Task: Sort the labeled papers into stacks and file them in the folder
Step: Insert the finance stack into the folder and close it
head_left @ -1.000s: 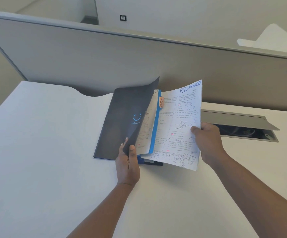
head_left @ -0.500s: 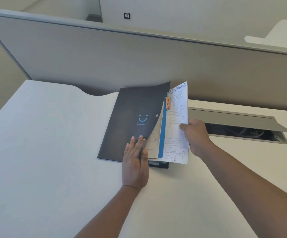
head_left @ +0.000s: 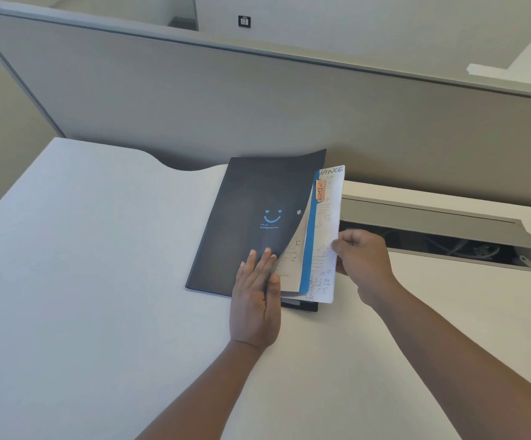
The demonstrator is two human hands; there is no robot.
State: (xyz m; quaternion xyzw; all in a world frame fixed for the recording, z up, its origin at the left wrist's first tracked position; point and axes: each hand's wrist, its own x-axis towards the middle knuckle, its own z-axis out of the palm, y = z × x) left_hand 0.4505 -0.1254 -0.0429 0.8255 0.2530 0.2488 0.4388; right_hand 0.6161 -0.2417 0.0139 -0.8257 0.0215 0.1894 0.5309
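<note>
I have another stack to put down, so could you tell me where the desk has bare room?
The widest bare patch of the desk lies left of the folder, up to the partition. Another lies right of the right hand, below the cable hatch. It is crowded at the folder, between the left hand and the right.

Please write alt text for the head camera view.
A person's left hand rests flat on a dark folder while the right hand pinches handwritten papers inside it, on a white desk.
</note>
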